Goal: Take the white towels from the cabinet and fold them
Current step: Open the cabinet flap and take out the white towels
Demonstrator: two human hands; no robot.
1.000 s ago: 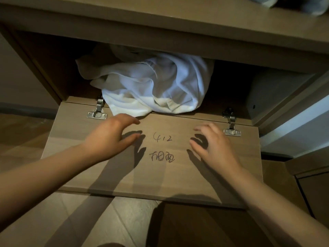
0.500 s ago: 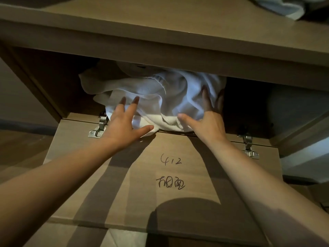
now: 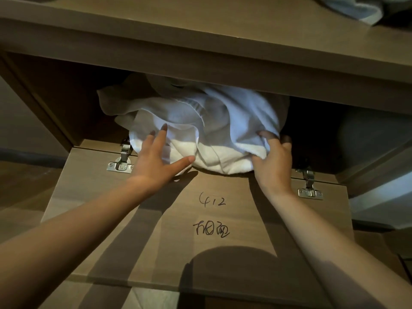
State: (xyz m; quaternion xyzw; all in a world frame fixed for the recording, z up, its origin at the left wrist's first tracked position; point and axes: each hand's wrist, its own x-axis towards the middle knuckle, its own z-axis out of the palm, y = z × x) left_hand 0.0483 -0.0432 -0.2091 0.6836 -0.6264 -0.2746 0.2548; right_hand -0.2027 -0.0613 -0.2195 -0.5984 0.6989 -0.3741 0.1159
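A crumpled heap of white towels (image 3: 207, 128) fills the middle of the open cabinet compartment (image 3: 66, 103), its front bulging over the sill. My left hand (image 3: 156, 161) lies on the heap's lower left with fingers spread and straight, thumb pointing right under the bulge. My right hand (image 3: 273, 161) is at the heap's right side, its fingers curled into the cloth and gripping a fold. How many towels make up the heap cannot be told.
The cabinet door (image 3: 200, 219) hangs folded down flat on two metal hinges (image 3: 121, 161), with handwriting on its inner face. The countertop (image 3: 200, 30) overhangs the opening; more pale cloth (image 3: 379, 7) lies on it at the top right. Wooden floor lies below.
Both hands reached from above the door panel into the cabinet. The left hand now rests flat on the towels; the right hand's fingers have curled into the heap's right side.
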